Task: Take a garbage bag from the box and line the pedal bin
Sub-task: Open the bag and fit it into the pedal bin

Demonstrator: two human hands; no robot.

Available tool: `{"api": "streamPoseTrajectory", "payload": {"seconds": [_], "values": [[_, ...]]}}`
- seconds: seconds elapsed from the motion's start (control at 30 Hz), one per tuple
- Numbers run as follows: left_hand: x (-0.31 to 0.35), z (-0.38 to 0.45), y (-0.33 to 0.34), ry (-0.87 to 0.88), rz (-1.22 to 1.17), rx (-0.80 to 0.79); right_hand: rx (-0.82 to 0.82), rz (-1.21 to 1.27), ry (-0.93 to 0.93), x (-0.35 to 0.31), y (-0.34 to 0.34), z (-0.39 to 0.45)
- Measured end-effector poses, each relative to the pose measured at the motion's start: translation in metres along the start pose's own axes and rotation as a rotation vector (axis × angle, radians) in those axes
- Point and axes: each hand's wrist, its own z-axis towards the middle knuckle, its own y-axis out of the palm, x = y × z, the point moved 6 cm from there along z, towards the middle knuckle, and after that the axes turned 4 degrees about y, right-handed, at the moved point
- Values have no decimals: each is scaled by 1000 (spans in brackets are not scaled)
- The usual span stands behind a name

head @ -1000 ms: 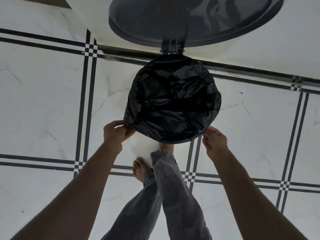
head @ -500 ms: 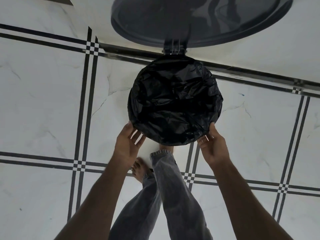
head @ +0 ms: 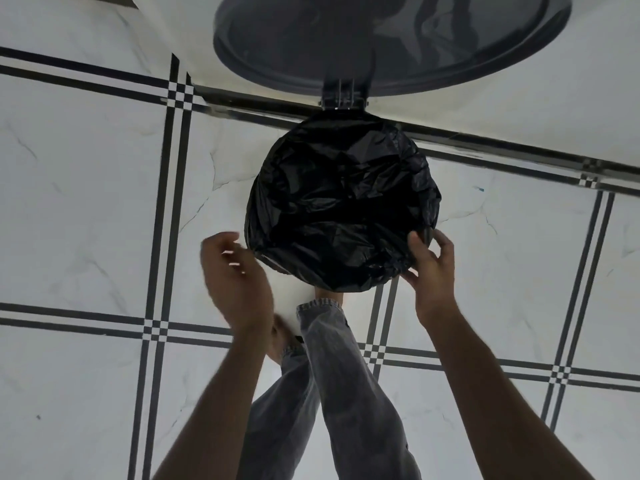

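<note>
Since a moment earlier, the left hand had come off the crinkled black plastic garbage bag; its fingers hung spread, blurred and empty beside the bag's near-left edge. This suggested that side was seated over the round pedal bin's rim, its grey round lid raised. The right hand pinched the bag's near-right fold, which lay under its fingers.

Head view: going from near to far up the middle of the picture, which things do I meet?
Grey jeans leg → garbage bag over the bin's rim → hinge → raised lid.
</note>
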Motion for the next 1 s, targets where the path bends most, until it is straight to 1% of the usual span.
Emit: {"api": "streamPoseTrajectory", "payload": {"seconds": [0.03, 0.07, 0.1, 0.13, 0.17, 0.2, 0.23, 0.27, 0.33, 0.4, 0.43, 0.5, 0.57, 0.6, 0.67, 0.83, 0.9, 0.93, 1.0], "values": [[27, -7, 10, 190, -40, -134, 40, -74, -77, -5, -2, -1], [47, -16, 29, 321, -81, -313, 74, -165, -168, -10, -4, -3], [63, -24, 51, 409, -81, -506, 101, -275, -274, -16, -3, -5], [70, -28, 76, 466, -30, -672, 117, -384, -393, -25, 0, -8], [70, -30, 100, 479, 50, -803, 130, -483, -509, -32, 4, -11], [63, -27, 122, 452, 139, -901, 129, -560, -617, -37, 9, -14], [51, -21, 143, 408, 235, -974, 116, -619, -702, -42, 15, -15], [38, -13, 159, 377, 343, -1031, 98, -673, -734, -46, 21, -17], [20, -1, 184, 358, 535, -1149, 72, -770, -697, -48, 28, -14], [9, 11, 197, 300, 573, -1233, 45, -840, -631, -46, 31, -7], [5, 17, 200, 228, 538, -1233, 38, -851, -608, -43, 31, 0], [-10, 35, 199, -3, 470, -1161, 31, -857, -536, -36, 30, 12], [-28, 52, 190, -225, 478, -1065, 12, -874, -485, -32, 32, 18], [-32, 58, 188, -296, 486, -1031, 3, -877, -484, -33, 32, 18], [-31, 62, 188, -336, 491, -996, -11, -867, -501, -36, 33, 18], [-2, 33, 187, -252, 545, -978, -47, -862, -488, -38, 31, 20], [10, 17, 180, -260, 548, -949, -55, -865, -488, -37, 31, 22], [15, 7, 176, -277, 517, -920, -60, -865, -487, -37, 31, 22], [24, -10, 170, -258, 390, -771, -64, -863, -489, -38, 32, 21]]}}
